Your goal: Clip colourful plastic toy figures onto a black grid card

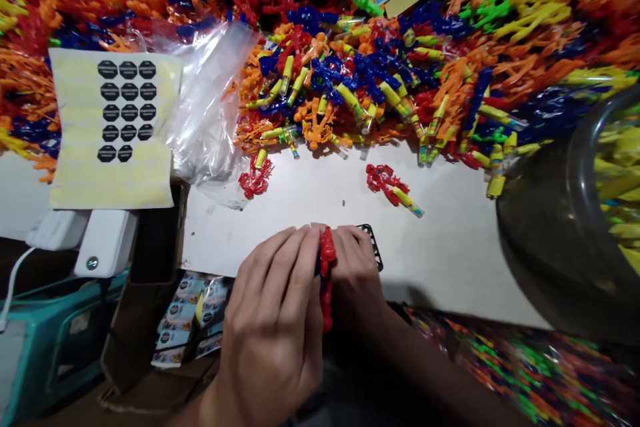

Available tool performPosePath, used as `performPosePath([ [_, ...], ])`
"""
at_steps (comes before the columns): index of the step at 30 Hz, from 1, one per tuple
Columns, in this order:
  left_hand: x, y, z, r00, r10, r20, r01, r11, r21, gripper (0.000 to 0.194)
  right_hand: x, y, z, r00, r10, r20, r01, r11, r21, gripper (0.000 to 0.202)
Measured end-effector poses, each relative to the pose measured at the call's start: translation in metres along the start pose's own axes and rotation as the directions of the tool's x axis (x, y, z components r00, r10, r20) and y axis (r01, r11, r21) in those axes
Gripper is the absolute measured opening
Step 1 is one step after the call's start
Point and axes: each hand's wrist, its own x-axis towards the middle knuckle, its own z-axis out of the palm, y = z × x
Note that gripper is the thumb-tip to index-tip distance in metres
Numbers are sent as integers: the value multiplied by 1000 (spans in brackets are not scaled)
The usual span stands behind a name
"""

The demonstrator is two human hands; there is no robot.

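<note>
At the white table's near edge, my left hand (280, 307) and my right hand (355, 270) are pressed close together. A red plastic figure (327, 260) is held upright between them, with a bit of dark blue beside it. The fingers of both hands are closed around it, and much of the figure is hidden by them. A black grid-like piece (374, 247) shows just past my right hand's fingers; whether it is held cannot be made out. Two red figures (255, 178) (386, 181) with yellow tubes lie on the table beyond my hands.
Wrapped colourful figures (320, 73) are heaped along the back. A sticker sheet (115, 180) and clear plastic bags (210, 100) lie at left, above a white power bank (105, 243) and a cardboard box (145, 340). A dark tub (545, 227) of yellow pieces stands at right.
</note>
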Motion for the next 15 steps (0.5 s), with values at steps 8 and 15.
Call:
performPosePath([
  [8,-3,-2,4,998,44,-54,-42,999,29,57,-8,3,9,997,-68,-46,72,994,86,55],
  [15,-4,-6,6,991,80,-104,-80,997,4,55,8,41,-37,994,104,-16,-104,995,5,65],
])
